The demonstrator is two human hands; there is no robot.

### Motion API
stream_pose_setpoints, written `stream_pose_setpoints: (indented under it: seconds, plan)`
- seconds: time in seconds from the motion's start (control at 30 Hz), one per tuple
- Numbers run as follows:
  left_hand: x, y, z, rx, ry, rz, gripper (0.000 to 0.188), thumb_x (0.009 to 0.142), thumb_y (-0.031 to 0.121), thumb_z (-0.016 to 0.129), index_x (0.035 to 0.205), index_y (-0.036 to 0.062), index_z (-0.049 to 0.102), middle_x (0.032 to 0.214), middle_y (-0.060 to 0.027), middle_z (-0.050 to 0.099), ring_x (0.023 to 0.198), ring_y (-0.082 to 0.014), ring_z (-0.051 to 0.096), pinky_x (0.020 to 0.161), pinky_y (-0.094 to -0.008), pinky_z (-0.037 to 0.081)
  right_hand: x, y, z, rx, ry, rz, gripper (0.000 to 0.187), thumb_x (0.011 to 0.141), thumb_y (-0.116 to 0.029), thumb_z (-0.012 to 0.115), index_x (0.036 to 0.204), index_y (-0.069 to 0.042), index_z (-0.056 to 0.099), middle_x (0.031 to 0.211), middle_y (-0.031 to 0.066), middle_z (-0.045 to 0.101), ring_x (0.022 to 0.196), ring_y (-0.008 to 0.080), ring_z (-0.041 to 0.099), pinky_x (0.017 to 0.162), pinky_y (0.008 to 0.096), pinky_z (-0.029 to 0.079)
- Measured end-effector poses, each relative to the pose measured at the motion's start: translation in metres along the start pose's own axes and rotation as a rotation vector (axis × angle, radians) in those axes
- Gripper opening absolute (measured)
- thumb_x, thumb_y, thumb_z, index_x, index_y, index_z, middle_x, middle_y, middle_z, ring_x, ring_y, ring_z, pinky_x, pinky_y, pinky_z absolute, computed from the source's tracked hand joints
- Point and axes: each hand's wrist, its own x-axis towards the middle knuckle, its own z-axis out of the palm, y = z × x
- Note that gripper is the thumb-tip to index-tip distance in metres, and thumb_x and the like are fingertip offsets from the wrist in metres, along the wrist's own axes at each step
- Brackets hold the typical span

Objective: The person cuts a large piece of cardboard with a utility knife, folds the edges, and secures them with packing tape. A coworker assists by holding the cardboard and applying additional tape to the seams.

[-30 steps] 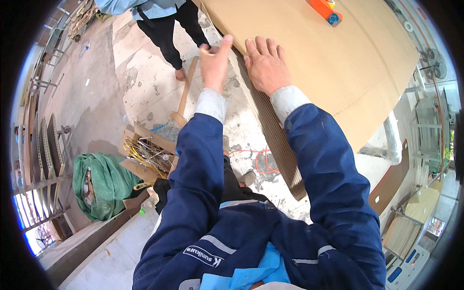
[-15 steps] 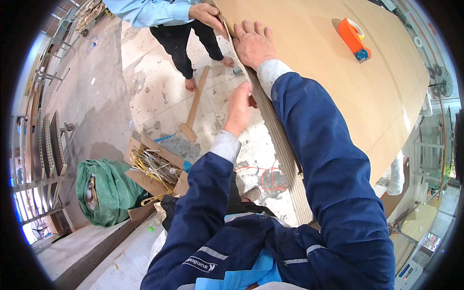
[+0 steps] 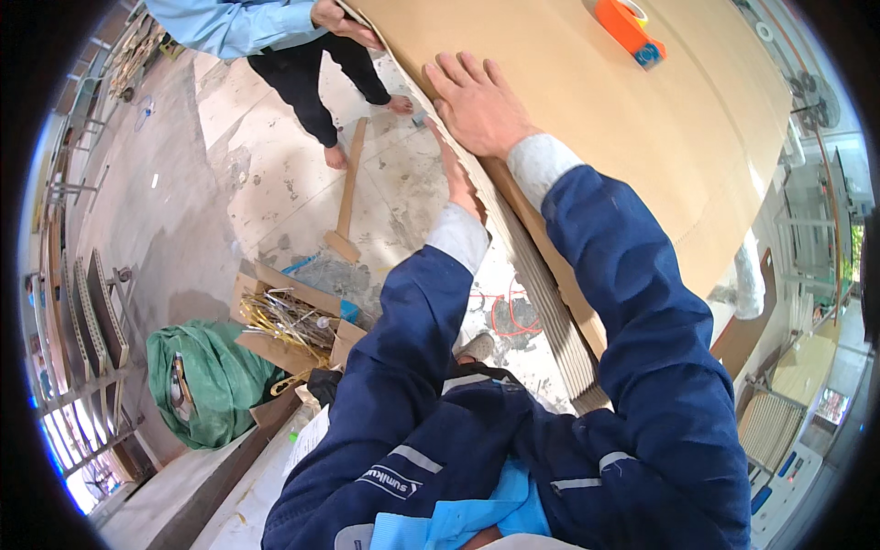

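A large brown cardboard sheet lies on top of a stack of corrugated cardboard. My right hand rests flat on the sheet near its left edge, fingers spread. Just left of it, my left hand is stretched out along the side of that edge, partly hidden by the cardboard. An orange tape dispenser stands on the sheet, farther off to the right. At the far left corner, a co-worker's hand holds the sheet's edge.
The co-worker stands barefoot beside the stack, in dark trousers. Cardboard strips lie on the floor. To my left are a cardboard box of scraps and a green sack. An orange cord lies near my foot.
My left hand has moved up and in against the sheet's edge. My right hand stays flat on the cardboard, its fingers more spread. The view has shifted, moving the tape dispenser up and left.
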Motion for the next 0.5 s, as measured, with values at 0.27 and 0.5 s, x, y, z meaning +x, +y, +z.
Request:
stream_pose_setpoints:
  seconds: [0.27, 0.5]
  plan:
    - [-0.021, -0.007, 0.014, 0.027, -0.035, 0.142, 0.094, 0.099, 0.082, 0.035, 0.162, 0.0118, 0.034, 0.16, -0.0106, 0.042, 0.142, -0.028, 0.045, 0.117, -0.0398, 0.04, -0.153, -0.015, -0.053, 0.033, -0.053, 0.03, 0.055, 0.104, -0.021, 0.046, 0.157, -0.005, 0.042, 0.165, 0.0139, 0.039, 0.155, 0.0354, 0.032, 0.127, 0.0548, 0.023]
    - [-0.092, -0.052, 0.025, -0.076, -0.126, 0.014, 0.092, 0.1, 0.081, 0.035, 0.161, 0.0127, 0.034, 0.156, -0.0089, 0.045, 0.14, -0.0274, 0.047, 0.117, -0.0399, 0.04, -0.222, -0.026, -0.068, -0.032, -0.062, 0.131, 0.056, 0.104, -0.023, 0.05, 0.157, -0.008, 0.044, 0.164, 0.0123, 0.042, 0.155, 0.0337, 0.034, 0.127, 0.0549, 0.023]
